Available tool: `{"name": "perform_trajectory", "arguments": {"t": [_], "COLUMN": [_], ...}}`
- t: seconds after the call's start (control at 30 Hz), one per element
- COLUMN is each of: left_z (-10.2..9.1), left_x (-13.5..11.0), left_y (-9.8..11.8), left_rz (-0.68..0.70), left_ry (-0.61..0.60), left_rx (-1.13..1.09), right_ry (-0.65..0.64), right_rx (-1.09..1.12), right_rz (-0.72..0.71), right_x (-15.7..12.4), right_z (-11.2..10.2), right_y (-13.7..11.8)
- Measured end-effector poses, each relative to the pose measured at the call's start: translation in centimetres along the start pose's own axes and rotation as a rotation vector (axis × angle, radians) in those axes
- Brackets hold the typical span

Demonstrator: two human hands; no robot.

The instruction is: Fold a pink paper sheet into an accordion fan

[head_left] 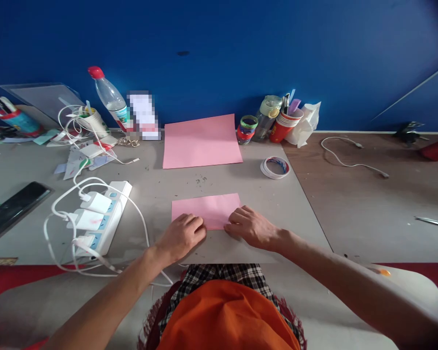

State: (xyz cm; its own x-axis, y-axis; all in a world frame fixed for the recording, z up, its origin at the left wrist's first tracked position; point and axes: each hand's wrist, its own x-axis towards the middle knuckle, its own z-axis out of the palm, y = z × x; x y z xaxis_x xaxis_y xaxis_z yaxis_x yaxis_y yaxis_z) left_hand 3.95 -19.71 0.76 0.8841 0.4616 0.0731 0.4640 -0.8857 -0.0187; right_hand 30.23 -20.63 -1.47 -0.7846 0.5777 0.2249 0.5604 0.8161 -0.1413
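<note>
A small rectangle of pink paper [208, 209] lies on the grey tabletop just in front of me; whether it is folded I cannot tell. At its near left corner my left hand [186, 233] is closed, with curled fingers pressed on the paper's edge. My right hand [253, 227] grips the near right corner the same way, fingers and thumb drawn together. A gap of bare near edge shows between the two hands. Behind this paper, larger pink sheets [202, 143] lie close to the blue wall.
A roll of tape [275, 167] lies to the right of the large sheets. On the left are a power strip [118, 199] with looping white cables and a phone [16, 209]. A bottle [109, 97] and red paper cups [282, 126] stand along the wall. Scissors [432, 221] lie far right.
</note>
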Motion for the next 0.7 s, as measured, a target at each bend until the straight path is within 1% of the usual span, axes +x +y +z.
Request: {"name": "perform_trajectory", "arguments": {"t": [0.1,0.23,0.4,0.53,0.7], "left_z": [0.1,0.5,1.1,1.4,1.3], "left_x": [-1.2,-2.9,-4.6,-5.1,-5.1], "left_y": [-0.4,-1.2,-1.9,-1.9,-1.8], "left_rz": [0.019,0.041,-0.002,-0.015,-0.06], "left_ry": [0.062,0.125,0.161,0.152,0.182], "left_rx": [-0.016,-0.056,-0.096,-0.103,-0.176], "right_ry": [0.041,0.063,0.095,0.125,0.146], "right_rx": [0.022,0.073,0.14,0.175,0.177], "right_rz": [0.006,0.032,0.074,0.133,0.172], "right_x": [-1.5,-3.3,-4.8,-5.6,-5.7], "right_z": [0.0,-0.2,-0.7,-1.0,-1.0], "right_y": [0.1,0.5,0.6,0.5,0.3]}}
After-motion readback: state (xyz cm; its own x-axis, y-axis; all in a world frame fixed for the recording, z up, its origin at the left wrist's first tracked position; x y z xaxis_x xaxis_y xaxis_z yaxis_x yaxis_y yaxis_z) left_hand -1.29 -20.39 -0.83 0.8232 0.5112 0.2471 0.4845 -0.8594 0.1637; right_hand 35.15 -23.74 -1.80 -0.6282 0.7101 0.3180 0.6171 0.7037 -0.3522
